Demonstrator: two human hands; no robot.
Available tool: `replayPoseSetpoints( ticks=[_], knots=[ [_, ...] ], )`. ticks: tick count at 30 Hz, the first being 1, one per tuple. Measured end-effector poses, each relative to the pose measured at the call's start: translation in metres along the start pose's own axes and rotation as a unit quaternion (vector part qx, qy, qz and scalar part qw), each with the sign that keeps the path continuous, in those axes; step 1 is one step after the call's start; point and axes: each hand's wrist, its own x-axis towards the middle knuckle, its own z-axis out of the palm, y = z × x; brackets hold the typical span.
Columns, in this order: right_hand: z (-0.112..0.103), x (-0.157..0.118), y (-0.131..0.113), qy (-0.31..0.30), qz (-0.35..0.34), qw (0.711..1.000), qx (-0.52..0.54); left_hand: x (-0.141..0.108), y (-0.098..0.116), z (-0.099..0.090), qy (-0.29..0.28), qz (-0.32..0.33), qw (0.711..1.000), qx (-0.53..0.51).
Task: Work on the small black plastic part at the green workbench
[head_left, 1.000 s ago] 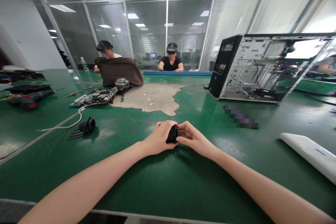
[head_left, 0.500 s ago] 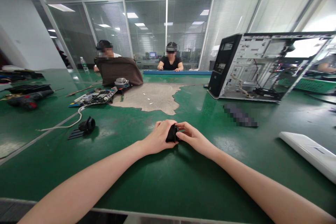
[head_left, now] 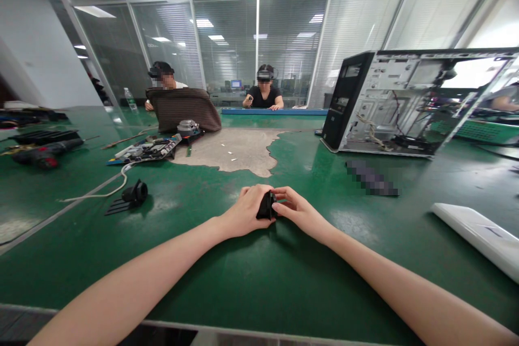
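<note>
A small black part [head_left: 266, 206] is between my two hands, just above the green table [head_left: 243, 275]. My left hand [head_left: 246, 210] is wrapped round its left side, fingers and thumb closed on it. From the right, the fingertips and thumb of my right hand [head_left: 292, 206] pinch its other side. The fingers hide much of the part's shape. Farther left on the table lies another black piece [head_left: 135, 193] with a round collar and flat slats.
An open computer case [head_left: 389, 102] stands at the back right. A white slab [head_left: 478, 232] lies at the right. At the left are a circuit board [head_left: 150, 148], a white cable and a drill [head_left: 48, 154]. Two people sit across the table; another is at far right.
My hands and the black part have hardly moved. Across the table, the person in black has raised one hand slightly.
</note>
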Motion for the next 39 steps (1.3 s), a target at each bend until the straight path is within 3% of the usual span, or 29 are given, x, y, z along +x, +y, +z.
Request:
replayPoseSetpoints(
  ticks=[6,14,22,31,39],
  knots=[
    [-0.002,-0.005,-0.007,-0.057,-0.011,0.997,0.050,0.000,0.000,-0.002,-0.008,-0.008,1.000,-0.002],
    [0.003,-0.002,-0.004,-0.002,-0.010,1.000,0.016,0.000,0.000,0.000,-0.001,-0.009,1.000,-0.005],
    [-0.001,-0.004,-0.002,-0.056,-0.010,0.996,0.061,0.000,-0.001,-0.001,-0.009,-0.007,1.000,-0.007],
    [0.005,-0.001,-0.003,0.006,-0.005,1.000,0.025,0.000,0.000,-0.001,-0.003,-0.008,1.000,-0.002],
    [0.000,-0.005,-0.004,-0.047,-0.007,0.997,0.055,0.001,0.000,-0.002,-0.007,-0.005,1.000,-0.005]
  ],
)
